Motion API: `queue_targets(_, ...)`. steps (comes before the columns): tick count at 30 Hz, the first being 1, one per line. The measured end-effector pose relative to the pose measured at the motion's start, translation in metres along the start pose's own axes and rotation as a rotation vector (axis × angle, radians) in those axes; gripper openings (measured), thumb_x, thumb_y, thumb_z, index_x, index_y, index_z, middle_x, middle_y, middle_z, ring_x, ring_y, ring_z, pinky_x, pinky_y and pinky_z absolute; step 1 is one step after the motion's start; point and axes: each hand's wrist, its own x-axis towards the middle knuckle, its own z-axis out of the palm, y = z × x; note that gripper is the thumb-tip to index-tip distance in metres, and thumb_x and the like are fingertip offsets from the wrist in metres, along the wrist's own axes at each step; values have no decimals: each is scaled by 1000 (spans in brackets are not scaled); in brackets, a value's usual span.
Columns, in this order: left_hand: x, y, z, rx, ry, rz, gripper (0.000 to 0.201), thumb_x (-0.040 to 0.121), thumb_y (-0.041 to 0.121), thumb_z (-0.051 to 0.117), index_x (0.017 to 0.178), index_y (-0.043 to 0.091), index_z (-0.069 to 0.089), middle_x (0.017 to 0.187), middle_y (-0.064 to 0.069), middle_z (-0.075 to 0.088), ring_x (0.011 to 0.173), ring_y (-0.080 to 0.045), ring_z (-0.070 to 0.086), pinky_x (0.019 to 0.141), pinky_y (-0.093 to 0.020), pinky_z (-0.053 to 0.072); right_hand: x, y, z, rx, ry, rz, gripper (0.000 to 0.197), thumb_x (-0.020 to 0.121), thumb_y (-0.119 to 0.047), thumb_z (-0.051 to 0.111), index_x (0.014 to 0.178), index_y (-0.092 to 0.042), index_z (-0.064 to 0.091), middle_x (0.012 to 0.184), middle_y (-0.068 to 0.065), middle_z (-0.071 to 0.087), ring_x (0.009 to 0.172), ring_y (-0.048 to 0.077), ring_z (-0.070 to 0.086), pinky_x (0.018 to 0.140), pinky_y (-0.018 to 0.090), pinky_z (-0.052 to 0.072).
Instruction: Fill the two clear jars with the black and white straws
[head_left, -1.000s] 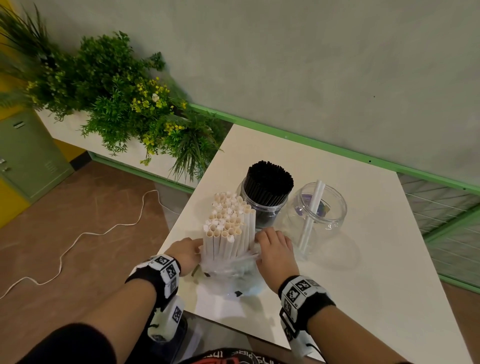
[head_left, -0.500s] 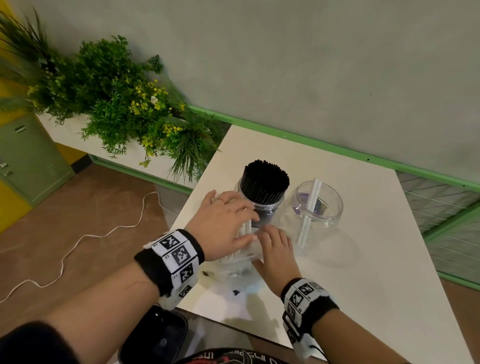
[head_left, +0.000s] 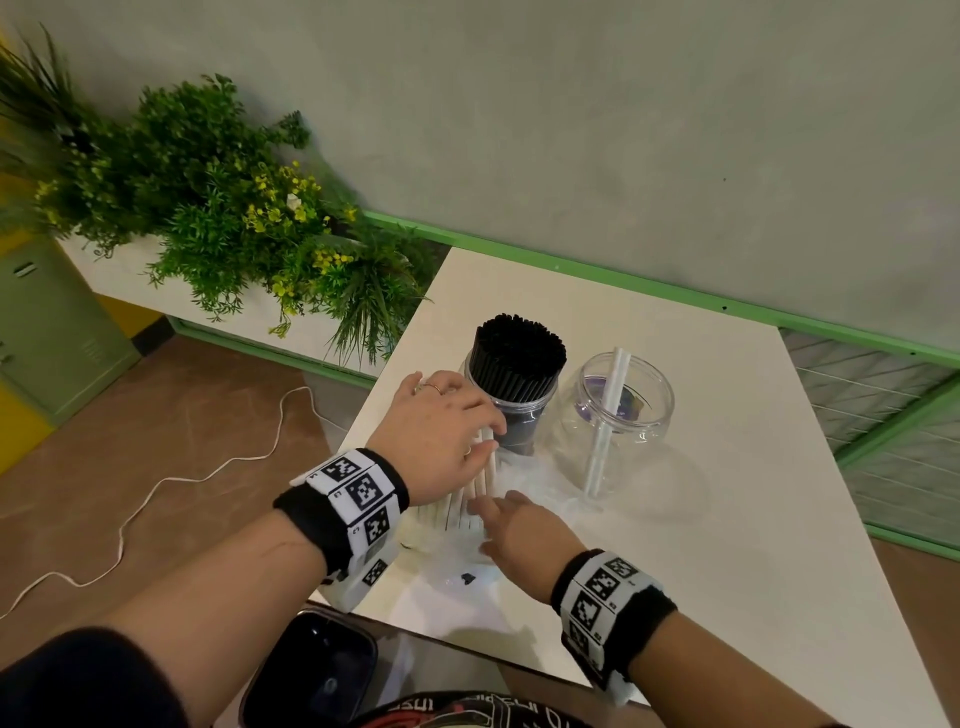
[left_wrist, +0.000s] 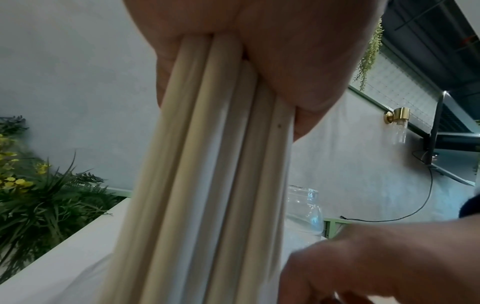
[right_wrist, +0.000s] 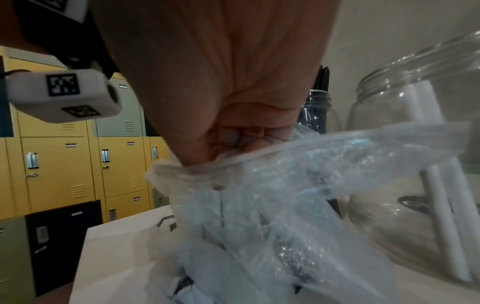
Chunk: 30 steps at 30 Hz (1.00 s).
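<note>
On the white table (head_left: 727, 519) stand two clear jars. The left jar (head_left: 524, 415) is packed with black straws (head_left: 519, 353). The right jar (head_left: 618, 410) holds two white straws (head_left: 608, 410). In front of them my left hand (head_left: 441, 431) grips the top of a bundle of white straws (head_left: 467, 493) (left_wrist: 207, 185), which stands in a clear plastic bag (head_left: 457, 551) (right_wrist: 285, 205). My right hand (head_left: 514, 525) (right_wrist: 233, 133) pinches the bag's rim low beside the bundle.
A planter of green plants with yellow flowers (head_left: 234, 218) runs along the table's left side. A white cable (head_left: 156, 499) lies on the brown floor. A dark phone (head_left: 311, 670) sits at the near table edge. Yellow and green lockers (right_wrist: 64, 164) stand behind.
My left hand rose from the bag's left side and closed over the top of the white straw bundle. The right hand stayed on the bag and slid slightly lower.
</note>
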Motion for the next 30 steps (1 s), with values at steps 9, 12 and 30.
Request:
queue_targets(9, -1, 0, 4, -10, 19, -7, 22, 86, 47, 43, 98, 39, 60, 110, 24, 56, 119, -11, 42, 104, -52, 31, 1, -15, 13, -185, -115, -26, 19, 92, -3, 47, 111, -5, 50, 99, 14, 60, 102, 32, 47, 58, 33, 32)
queue_targets(12, -2, -1, 5, -21, 35, -5, 20, 85, 46, 45, 95, 38, 60, 109, 24, 57, 118, -11, 43, 105, -52, 31, -1, -17, 24, -148, -196, 0, 26, 95, -3, 45, 121, -4, 46, 116, 16, 57, 112, 32, 42, 74, 39, 40)
queue_targets(30, 2, 10, 8, -11, 53, 15, 17, 83, 43, 48, 91, 36, 61, 107, 22, 58, 116, -11, 44, 102, -50, 32, -7, 11, 9, -5, 119, 229, 39, 79, -31, 74, 114, -19, 59, 125, 5, 34, 102, 27, 45, 80, 39, 52)
